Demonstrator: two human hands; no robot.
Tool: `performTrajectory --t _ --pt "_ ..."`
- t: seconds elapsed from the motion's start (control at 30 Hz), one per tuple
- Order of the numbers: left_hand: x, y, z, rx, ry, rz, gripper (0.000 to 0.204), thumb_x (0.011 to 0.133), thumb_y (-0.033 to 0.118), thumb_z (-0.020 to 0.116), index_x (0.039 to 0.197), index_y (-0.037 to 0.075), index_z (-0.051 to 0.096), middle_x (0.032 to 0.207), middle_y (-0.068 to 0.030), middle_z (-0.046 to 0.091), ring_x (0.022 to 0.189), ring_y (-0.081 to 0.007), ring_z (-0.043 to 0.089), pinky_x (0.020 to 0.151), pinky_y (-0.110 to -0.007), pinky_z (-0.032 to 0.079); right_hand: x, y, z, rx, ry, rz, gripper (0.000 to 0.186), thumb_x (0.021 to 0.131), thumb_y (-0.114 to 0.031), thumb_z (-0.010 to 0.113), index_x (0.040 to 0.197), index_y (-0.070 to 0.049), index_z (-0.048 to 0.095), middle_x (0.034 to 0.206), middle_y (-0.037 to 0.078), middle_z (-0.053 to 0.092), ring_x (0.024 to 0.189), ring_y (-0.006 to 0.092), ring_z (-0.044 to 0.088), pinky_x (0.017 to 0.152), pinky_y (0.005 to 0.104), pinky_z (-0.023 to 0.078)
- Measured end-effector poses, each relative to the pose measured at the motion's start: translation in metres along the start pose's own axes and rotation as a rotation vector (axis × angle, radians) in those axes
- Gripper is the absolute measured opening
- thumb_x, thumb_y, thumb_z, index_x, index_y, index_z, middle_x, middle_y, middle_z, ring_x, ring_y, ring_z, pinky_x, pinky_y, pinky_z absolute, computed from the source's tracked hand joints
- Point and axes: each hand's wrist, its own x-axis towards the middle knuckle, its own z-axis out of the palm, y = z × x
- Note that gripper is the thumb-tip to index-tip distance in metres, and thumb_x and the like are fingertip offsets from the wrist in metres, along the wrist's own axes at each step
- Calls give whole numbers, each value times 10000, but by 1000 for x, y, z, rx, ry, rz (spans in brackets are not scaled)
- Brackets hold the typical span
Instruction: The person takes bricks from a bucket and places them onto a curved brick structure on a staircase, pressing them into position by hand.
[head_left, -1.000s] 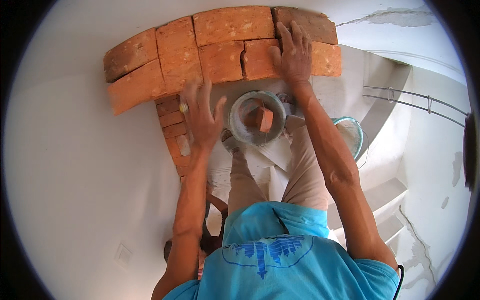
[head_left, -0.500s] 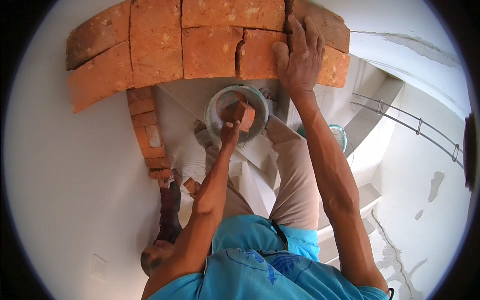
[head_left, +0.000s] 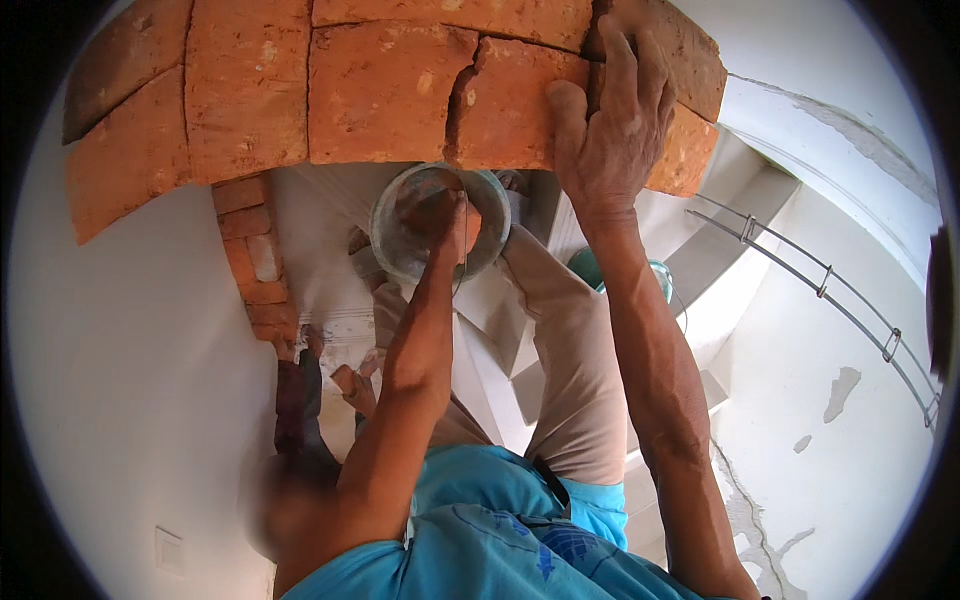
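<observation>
A curved band of orange bricks [head_left: 390,90], laid in two rows, spans the top of the view. My right hand [head_left: 615,140] lies on its right part, fingers stretched out and thumb apart, over a darker brick [head_left: 685,60]. My left hand [head_left: 455,230] reaches down into a round bucket [head_left: 390,245] just below the band. Its fingers are closed round an orange-brown brick [head_left: 470,222], mostly hidden by the hand. A jagged open joint runs between two bricks left of my right hand.
At the left, a brick column [head_left: 245,250] rises against the white wall [head_left: 120,350]. Beside it a co-worker [head_left: 300,430] has one hand at the column's foot and a brick piece [head_left: 345,382] nearby. White steps [head_left: 690,250], a teal bucket [head_left: 585,268] and a metal rebar frame [head_left: 820,290] are at the right.
My left hand has gone deeper into the bucket with the brick. My right hand stays on the bricks. The view has shifted, bringing the brick band closer and the bucket further left.
</observation>
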Motion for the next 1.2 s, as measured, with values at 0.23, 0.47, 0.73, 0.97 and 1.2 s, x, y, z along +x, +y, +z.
performTrajectory --t 0.23,0.47,0.73,0.97,1.2 --pt "-9 -29 -5 -14 -192 -30 754 819 457 763 1372 -24 588 1323 -210 668 1286 -348 605 1038 -431 489 2 -8 0 21 -21 -17 635 822 -233 678 1426 -55 592 1456 266 502 1365 463 454 1170 564 344" --pt "-46 -17 -54 174 -286 -43 835 772 437 801 1432 -11 552 1373 -189 651 1337 -327 581 1077 -412 483 0 -5 -1 -8 3 11 625 840 -224 656 1436 -51 585 1465 276 506 1396 476 436 1177 570 340" --pt "-40 -39 -82 199 -73 52 818 739 418 846 1340 -88 618 1287 -205 704 1172 -317 702 1009 -380 536 5 -9 -3 10 34 -23 602 855 -225 660 1424 -45 581 1472 271 495 1382 466 441 1176 565 331" --pt "-24 -40 -57 4 -243 -1 771 805 478 805 1365 -22 630 1231 -172 702 1145 -304 672 996 -418 512 0 -3 1 6 29 -26 627 843 -263 692 1429 -71 584 1479 257 495 1370 458 450 1162 566 348" --pt "-12 -33 -30 8 -188 34 800 804 485 816 1388 -20 604 1261 -173 679 1172 -307 656 1003 -419 510 0 -6 0 -2 31 -5 620 879 -317 679 1449 -86 605 1477 262 531 1366 455 484 1164 535 369"
